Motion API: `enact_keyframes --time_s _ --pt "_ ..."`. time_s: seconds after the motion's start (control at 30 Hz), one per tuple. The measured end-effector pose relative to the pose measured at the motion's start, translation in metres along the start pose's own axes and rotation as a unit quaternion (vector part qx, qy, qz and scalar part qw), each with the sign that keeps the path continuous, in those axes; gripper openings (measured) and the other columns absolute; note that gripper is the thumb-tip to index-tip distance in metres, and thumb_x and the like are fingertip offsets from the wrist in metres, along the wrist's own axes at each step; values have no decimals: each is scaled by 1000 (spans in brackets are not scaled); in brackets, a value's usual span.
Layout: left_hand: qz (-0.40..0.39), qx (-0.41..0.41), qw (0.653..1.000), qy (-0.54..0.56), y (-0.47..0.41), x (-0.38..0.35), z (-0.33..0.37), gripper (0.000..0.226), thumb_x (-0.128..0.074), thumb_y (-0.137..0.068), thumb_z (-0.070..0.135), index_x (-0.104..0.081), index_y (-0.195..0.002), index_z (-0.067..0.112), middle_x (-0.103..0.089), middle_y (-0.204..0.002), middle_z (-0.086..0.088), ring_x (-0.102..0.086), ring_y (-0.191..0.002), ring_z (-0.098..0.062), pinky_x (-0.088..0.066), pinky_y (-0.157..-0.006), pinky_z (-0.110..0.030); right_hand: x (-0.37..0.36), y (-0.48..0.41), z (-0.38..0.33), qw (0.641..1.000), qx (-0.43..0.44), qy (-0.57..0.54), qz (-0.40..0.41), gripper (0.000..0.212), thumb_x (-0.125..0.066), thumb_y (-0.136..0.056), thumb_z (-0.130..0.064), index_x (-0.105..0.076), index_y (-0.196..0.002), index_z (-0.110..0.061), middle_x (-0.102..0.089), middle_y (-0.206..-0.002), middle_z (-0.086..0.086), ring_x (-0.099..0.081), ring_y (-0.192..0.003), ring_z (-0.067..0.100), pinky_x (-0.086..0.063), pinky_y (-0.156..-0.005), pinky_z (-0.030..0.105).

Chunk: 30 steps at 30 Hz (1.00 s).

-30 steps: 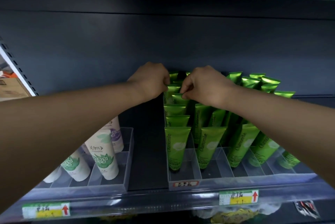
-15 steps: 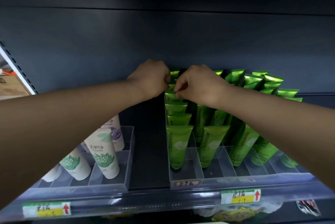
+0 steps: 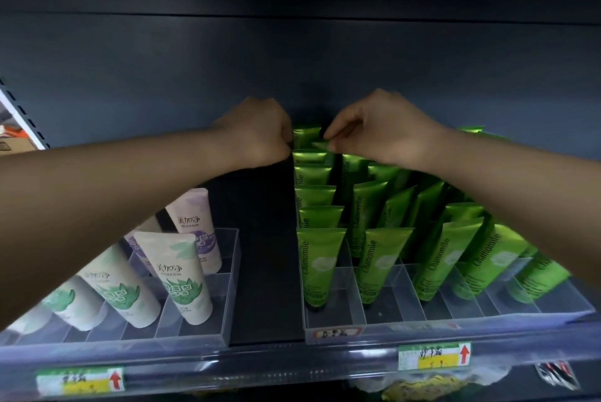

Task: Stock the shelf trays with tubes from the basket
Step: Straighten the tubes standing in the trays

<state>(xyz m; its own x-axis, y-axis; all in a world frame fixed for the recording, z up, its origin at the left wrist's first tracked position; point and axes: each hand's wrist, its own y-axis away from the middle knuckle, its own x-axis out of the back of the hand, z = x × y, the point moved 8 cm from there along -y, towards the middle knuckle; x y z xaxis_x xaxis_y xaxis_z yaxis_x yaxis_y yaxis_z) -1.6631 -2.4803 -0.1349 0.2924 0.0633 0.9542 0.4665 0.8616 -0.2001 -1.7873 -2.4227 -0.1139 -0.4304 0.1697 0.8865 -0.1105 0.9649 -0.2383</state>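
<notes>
My left hand is fisted, contents unclear; right-hand fingers pinch a green tube. Pushed crooked, it could topple the row below them

— What are we seeing of ourselves here?

— We are seeing two bare forearms, coming in from the lower left and lower right edges. We are wearing no sleeves over any part that shows.

— And on the hands?

— We are showing a left hand and a right hand with no gloves. We are wearing no rings, watch or bands that we can make out on the wrists or the visible fingers.

— Nails?

— We are finding them too small and shadowed to tell.
</notes>
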Motion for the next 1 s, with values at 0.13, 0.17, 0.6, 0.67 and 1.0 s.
enact_keyframes --time_s 0.13,0.17,0.6,0.67,1.0 --pt "12 45 999 -14 -19 5 -13 27 -58 -80 13 -71 -103 15 -67 -113 -8 -61 -104 -27 -46 -82 -26 9 -16 10 999 -12 47 10 15 -65 -83 -17 -74 -94 -22 -65 -86 -9 -56 -84 2 -35 -60 5" --pt "10 42 999 -13 -24 2 -13 27 -58 -81 14 -70 -105 14 -66 -115 -8 -60 -106 -27 -44 -83 -25 8 -20 12 998 -15 59 10 16 -64 -84 -17 -73 -96 -22 -67 -91 -7 -57 -88 4 -34 -66 7" --pt "26 -3 999 41 -53 -24 2 28 -62 -81 2 -72 -102 16 -71 -106 -2 -63 -99 -16 -39 -73 -17 -32 -40 14 991 -6 117 -57 25 -65 -82 -7 -72 -105 -15 -70 -109 1 -60 -97 10 -36 -72 12" --pt "26 -5 999 37 -53 -26 2 30 -61 -79 0 -72 -102 17 -70 -106 -3 -64 -98 -17 -40 -72 -19 -33 -41 15 991 -11 119 -52 25 -65 -82 -8 -72 -105 -15 -69 -110 2 -61 -102 15 -37 -77 13" --pt "38 -30 999 6 -53 -25 1 18 -58 -84 6 -70 -83 18 -69 -96 -11 -64 -87 -26 -38 -66 -24 -38 -45 6 997 -12 68 -46 20 -67 -83 -11 -73 -102 -14 -71 -107 1 -62 -98 11 -35 -72 8"
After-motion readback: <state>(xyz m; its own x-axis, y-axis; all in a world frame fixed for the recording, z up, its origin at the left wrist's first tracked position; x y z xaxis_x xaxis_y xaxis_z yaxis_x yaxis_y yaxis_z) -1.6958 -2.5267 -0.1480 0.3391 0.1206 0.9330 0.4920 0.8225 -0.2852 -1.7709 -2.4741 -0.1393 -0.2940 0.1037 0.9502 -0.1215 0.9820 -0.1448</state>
